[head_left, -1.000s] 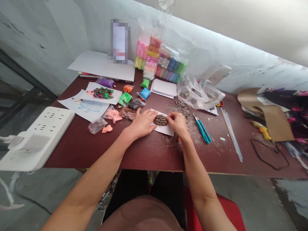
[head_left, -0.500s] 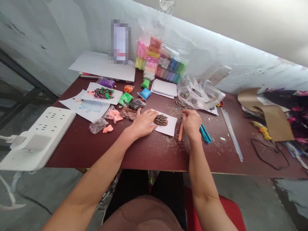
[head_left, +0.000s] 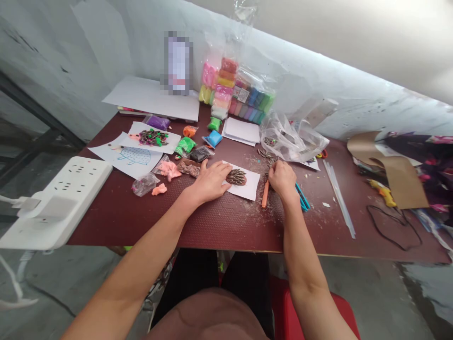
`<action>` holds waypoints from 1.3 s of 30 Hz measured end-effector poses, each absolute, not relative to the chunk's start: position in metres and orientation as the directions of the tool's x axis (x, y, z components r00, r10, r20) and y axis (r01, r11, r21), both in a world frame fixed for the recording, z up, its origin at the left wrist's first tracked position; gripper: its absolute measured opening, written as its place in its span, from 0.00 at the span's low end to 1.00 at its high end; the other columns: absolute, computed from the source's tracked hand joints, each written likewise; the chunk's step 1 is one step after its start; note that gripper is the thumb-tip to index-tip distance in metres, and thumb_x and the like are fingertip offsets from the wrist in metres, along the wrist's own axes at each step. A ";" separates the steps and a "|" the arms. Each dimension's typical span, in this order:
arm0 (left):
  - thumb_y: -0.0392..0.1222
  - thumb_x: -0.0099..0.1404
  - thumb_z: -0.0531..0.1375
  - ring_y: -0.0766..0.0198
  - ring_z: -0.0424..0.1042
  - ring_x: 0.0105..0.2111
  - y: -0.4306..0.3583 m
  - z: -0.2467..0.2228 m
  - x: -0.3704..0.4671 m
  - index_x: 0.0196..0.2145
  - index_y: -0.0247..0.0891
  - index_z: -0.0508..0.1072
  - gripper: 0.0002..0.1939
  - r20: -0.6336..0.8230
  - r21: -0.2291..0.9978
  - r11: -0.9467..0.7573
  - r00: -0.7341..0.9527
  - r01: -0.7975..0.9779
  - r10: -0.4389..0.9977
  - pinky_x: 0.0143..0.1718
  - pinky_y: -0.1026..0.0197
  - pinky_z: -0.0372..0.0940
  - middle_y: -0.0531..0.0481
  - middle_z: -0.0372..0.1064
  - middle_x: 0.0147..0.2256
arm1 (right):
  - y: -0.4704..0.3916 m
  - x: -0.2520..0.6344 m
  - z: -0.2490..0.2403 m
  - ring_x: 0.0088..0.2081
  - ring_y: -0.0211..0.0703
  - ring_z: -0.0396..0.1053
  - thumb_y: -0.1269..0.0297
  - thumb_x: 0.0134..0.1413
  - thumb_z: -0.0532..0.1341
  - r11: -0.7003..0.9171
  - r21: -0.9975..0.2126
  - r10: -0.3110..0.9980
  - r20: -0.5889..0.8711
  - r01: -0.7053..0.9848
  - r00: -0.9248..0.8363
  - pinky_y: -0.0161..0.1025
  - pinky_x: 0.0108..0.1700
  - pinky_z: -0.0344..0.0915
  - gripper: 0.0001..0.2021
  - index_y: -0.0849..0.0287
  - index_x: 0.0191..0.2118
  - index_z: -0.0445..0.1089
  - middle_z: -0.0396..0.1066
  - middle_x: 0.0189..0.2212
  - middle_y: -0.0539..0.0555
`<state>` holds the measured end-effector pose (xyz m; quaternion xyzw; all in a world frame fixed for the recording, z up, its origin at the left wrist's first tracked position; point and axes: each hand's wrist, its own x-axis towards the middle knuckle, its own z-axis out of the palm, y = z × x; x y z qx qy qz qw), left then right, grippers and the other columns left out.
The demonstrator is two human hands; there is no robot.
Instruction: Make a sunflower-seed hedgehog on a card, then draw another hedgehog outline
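Tabletop (head_left: 212, 226), dark red, textured: bears all items below; crumbs lie scattered around its right-hand work area.

Left hand (head_left: 211, 182): spread flat, palm down, over the left part of the paper, fingers and thumb beside the mound; it grips nothing.

Right hand (head_left: 283, 178): fingers bent and drawn together, pointing down at the tabletop near the loose seeds; whether a seed is pinched between them cannot be told.

White paper (head_left: 251, 189), one sheet: lies flat in front of the person; thin, light, probably apt to slide unless pressed at an edge.

Seed-covered mound (head_left: 235, 176), one: sits on the paper, just right of the left hand. Base brown, bare at the right end, seemingly soft clay; likely light and easily dented. Best moved by the paper beneath; squeezing the sides could loosen seeds.

Orange stick (head_left: 265, 194), one: lies just left of the right hand; looks stiff.

Loose seeds (head_left: 265, 154), small pile: dark, slim, probably hard, smooth and nearly weightless; best taken singly, fingertips across the middle.
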<state>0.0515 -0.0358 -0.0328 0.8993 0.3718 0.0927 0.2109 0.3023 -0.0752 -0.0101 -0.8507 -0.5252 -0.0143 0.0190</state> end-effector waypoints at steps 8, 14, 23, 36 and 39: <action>0.41 0.71 0.57 0.45 0.56 0.71 -0.035 -0.034 0.051 0.66 0.40 0.65 0.27 0.011 0.457 -0.632 0.707 0.625 0.707 0.71 0.30 0.42 0.39 0.63 0.68 | -0.090 0.291 -0.020 0.30 0.43 0.68 0.63 0.54 0.57 -0.224 -0.657 0.924 0.092 0.720 0.371 0.39 0.37 0.63 0.16 0.62 0.44 0.79 0.78 0.32 0.56; 0.41 0.70 0.57 0.46 0.57 0.70 -0.036 -0.033 0.050 0.65 0.42 0.66 0.26 0.018 0.456 -0.635 0.707 0.624 0.707 0.71 0.30 0.42 0.40 0.63 0.68 | -0.103 0.272 -0.014 0.27 0.39 0.63 0.59 0.53 0.58 -0.174 -0.789 0.972 -0.042 0.589 0.231 0.36 0.30 0.58 0.18 0.61 0.43 0.81 0.74 0.27 0.52; 0.40 0.70 0.57 0.46 0.57 0.70 -0.037 -0.030 0.051 0.65 0.40 0.66 0.26 0.010 0.452 -0.633 0.706 0.629 0.708 0.71 0.30 0.42 0.39 0.63 0.68 | -0.107 0.264 -0.012 0.28 0.41 0.72 0.56 0.45 0.66 -0.199 -0.889 0.921 -0.025 0.413 0.389 0.35 0.29 0.62 0.11 0.59 0.32 0.74 0.78 0.28 0.54; 0.40 0.70 0.57 0.46 0.58 0.70 -0.037 -0.030 0.050 0.64 0.41 0.66 0.25 0.020 0.459 -0.634 0.707 0.622 0.707 0.71 0.30 0.43 0.40 0.64 0.67 | -0.097 0.260 -0.026 0.29 0.41 0.69 0.60 0.45 0.64 -0.254 -0.814 0.917 -0.031 0.522 0.398 0.37 0.34 0.61 0.09 0.59 0.30 0.78 0.78 0.27 0.53; 0.40 0.70 0.57 0.46 0.58 0.70 -0.037 -0.030 0.050 0.64 0.41 0.67 0.25 0.025 0.464 -0.637 0.710 0.615 0.704 0.71 0.29 0.43 0.40 0.65 0.66 | -0.094 0.259 -0.028 0.29 0.41 0.68 0.60 0.47 0.63 -0.266 -0.771 0.917 -0.018 0.578 0.399 0.37 0.33 0.60 0.09 0.59 0.30 0.77 0.77 0.27 0.53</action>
